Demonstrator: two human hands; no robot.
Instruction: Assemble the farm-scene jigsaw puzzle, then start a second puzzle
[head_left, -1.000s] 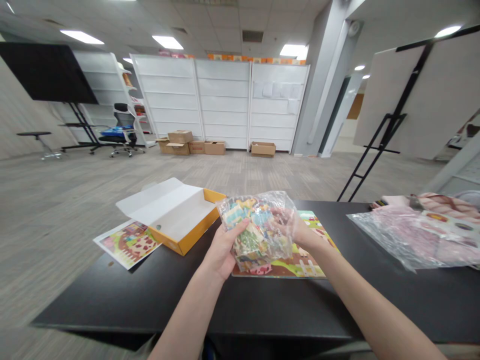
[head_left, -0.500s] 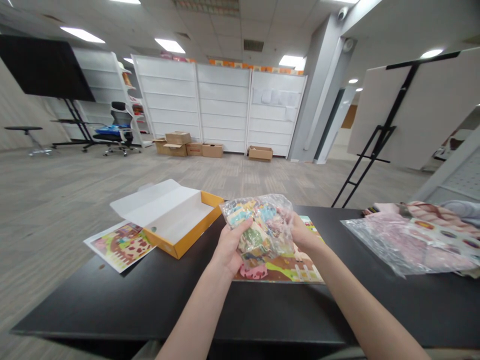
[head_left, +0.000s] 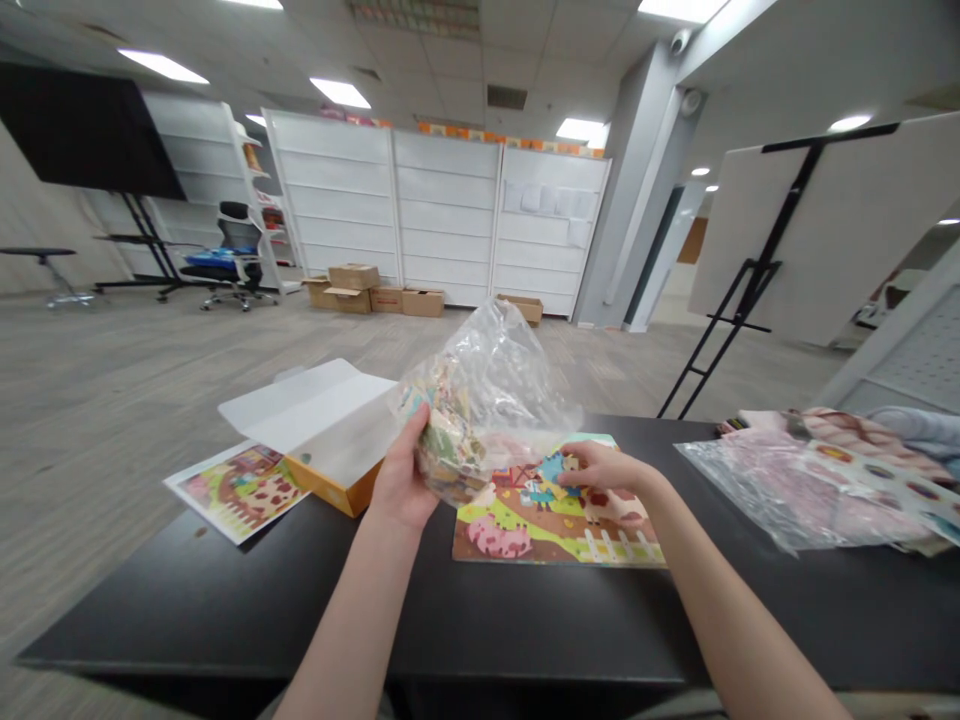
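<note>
My left hand grips a clear plastic bag by its lower left part, thumb in front. Colourful flat pieces, which look like puzzle pieces, are bunched inside that end, while the rest of the bag puffs up to the right. Below it lies a farm picture board with a pink pig, a cow and a white fence. Over the board's right half is my right hand, its fingers bent loosely and apart, with nothing visible in them. Its fingertips are close under the bag's right edge; whether they touch the board I cannot tell.
An orange-yellow box with its white lid raised stands at the left, partly over a printed farm sheet. On the black table's right side lie a plastic-wrapped pink item and folded fabric.
My right hand has let go of the bag and moved down over the board. The bag has shifted left in my left hand and its loose plastic has spread upward, uncovering more of the board.
</note>
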